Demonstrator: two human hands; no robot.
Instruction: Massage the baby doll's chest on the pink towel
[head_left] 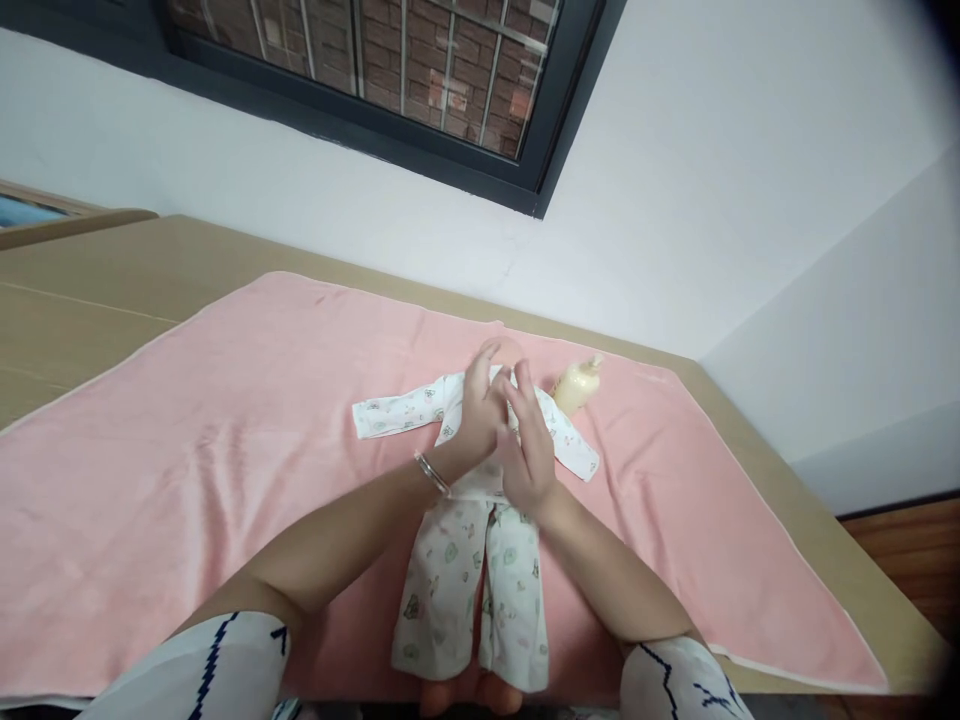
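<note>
We see a small doll (pixel 459 560) in a white, animal-print cotton baby suit lying on its back, sleeves spread, bare feet towards us. Our left hand (pixel 480 405) sits on the doll's chest with the fingers curled at the collar. Our right hand (pixel 529 448) lies against it with straighter fingers reaching the same collar. We cannot tell whether either hand pinches the cloth. A thin silver bracelet (pixel 432 472) rings the left wrist, beside the doll's waist. Under the doll spreads a pink terry towel (pixel 225 430), which covers a tan counter (pixel 112 280). Just beside the doll's head, on its far right, lies a cream plastic bottle (pixel 576 386). Beyond the doll's head rises a white wall with a dark-framed window (pixel 405 70).
</note>
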